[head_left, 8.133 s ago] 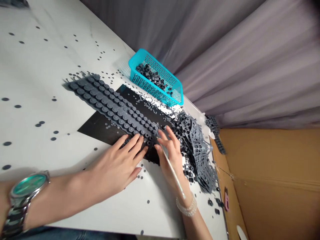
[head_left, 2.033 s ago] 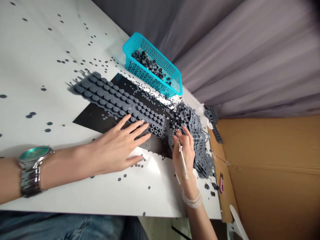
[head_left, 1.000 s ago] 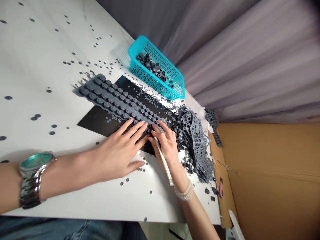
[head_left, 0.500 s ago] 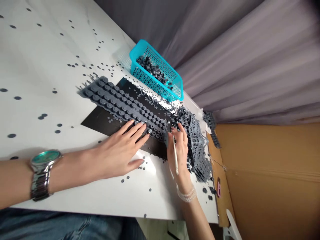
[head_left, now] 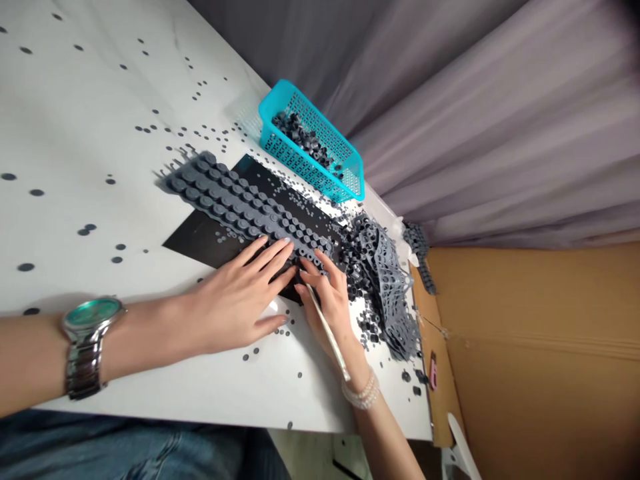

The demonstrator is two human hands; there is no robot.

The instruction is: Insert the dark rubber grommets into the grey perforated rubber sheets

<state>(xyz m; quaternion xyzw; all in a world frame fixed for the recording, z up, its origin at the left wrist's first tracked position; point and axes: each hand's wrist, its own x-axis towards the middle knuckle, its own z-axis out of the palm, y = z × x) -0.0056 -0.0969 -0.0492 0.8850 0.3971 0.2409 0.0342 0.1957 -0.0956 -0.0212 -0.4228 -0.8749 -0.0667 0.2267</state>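
Note:
A long grey rubbery strip (head_left: 230, 193) with rows of round raised caps lies slantwise across a black mat (head_left: 193, 241). My left hand (head_left: 240, 293) rests flat with fingers stretched out, their tips on the strip's near edge. Close beside those fingertips, my right hand (head_left: 327, 300) pinches a thin white stick-like tool (head_left: 327, 333) that slopes back over the palm. The tool's tip is hidden by the fingers at the strip's near edge.
A turquoise basket (head_left: 313, 170) holding small black parts stands behind the strip. To the right lie a heap of perforated grey sheets (head_left: 393, 293) and loose black parts (head_left: 370, 327). Small dark discs (head_left: 117, 253) dot the white table (head_left: 165, 400). A cardboard panel (head_left: 540, 333) stands at the right.
My right hand has moved left with the white tool, from the strip's right end to beside my left fingertips. My left hand stays nearly in place.

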